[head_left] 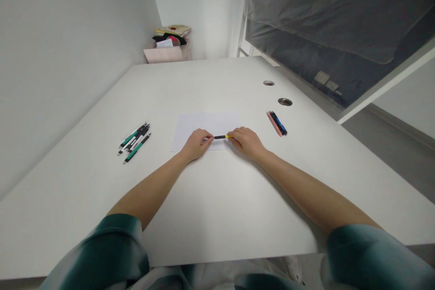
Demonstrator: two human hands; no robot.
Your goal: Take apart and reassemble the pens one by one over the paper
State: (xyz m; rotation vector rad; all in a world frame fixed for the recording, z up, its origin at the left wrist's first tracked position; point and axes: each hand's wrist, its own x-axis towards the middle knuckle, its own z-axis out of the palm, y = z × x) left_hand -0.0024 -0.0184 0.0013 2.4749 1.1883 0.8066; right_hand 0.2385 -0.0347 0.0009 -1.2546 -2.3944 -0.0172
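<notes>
Green sleeves (pixel 108 247) come in at the bottom of the view, and bare arms reach from them across a white table (pixel 210 217). The left hand (pixel 195 145) and the right hand (pixel 248 142) are both curled almost shut, and together they pinch a short black pen piece (pixel 220 137) with a yellow end. They seem to hold it from both sides to keep it steady, just above a sheet of white paper (pixel 207 124). The fingers hide its ends, so I cannot tell how long it is or if it is 1 part or 2. Green and black pens (pixel 134 142) lie close together on the left, out of the way. On the right, a pink stick (pixel 273 123) lies beside a blue and black pen (pixel 278 123). Things in a box (pixel 166 50) at the far corner are hard to make out.
</notes>
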